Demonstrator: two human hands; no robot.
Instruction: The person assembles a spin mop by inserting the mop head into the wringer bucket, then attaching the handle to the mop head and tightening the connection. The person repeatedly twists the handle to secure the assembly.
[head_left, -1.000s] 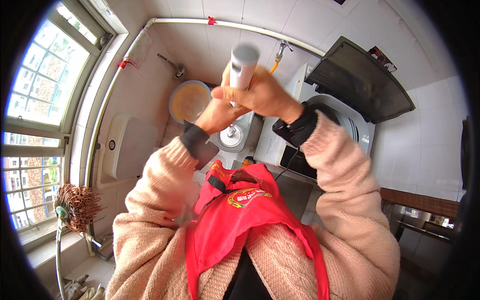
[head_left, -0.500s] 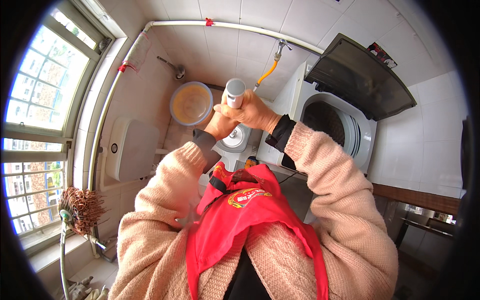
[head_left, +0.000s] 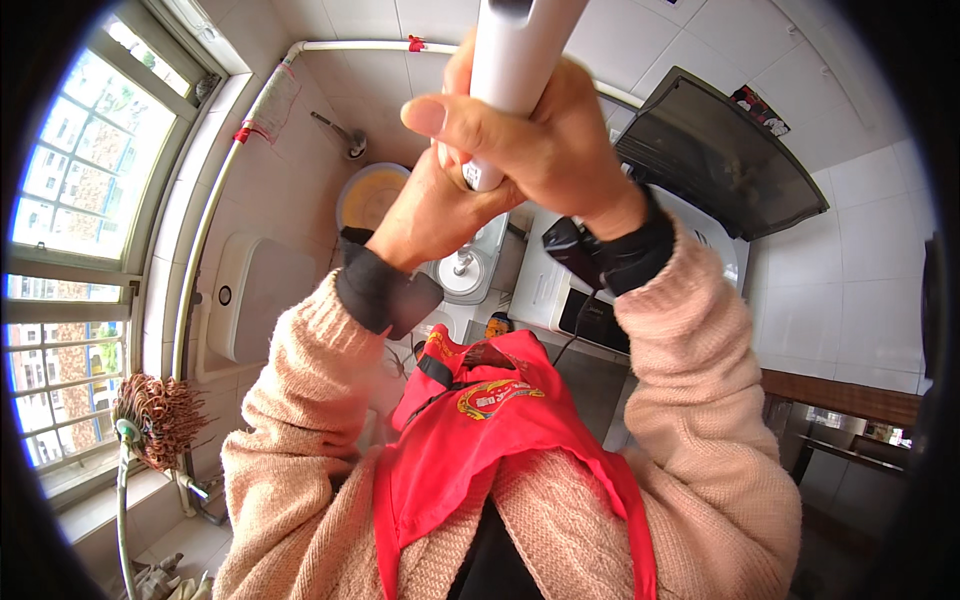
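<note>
A thick white pole handle [head_left: 515, 70] rises toward me, tilted, with its upper end cut off by the top of the view. My right hand [head_left: 560, 150] is closed round it, the thumb lying across the front. Just below, my left hand [head_left: 430, 210] is wrapped round the pole's lower stretch, touching the right. Under the hands stands a pale grey bucket [head_left: 492, 255] with a round white disc [head_left: 462, 278] and a short shiny rod at its centre. My hands hide whether the pole joins that rod.
Beyond my left hand is a round basin [head_left: 365, 200], partly covered. At the right stands a washing machine [head_left: 540, 275] with its dark lid [head_left: 725, 150] raised. A string mop [head_left: 160, 420] leans by the window at the left. A white wall tank [head_left: 250, 300] hangs nearby.
Both hands have come up nearer to me with the white handle, which now reaches past the top of the view. The right hand's thumb now lies across the handle. The basin is more covered.
</note>
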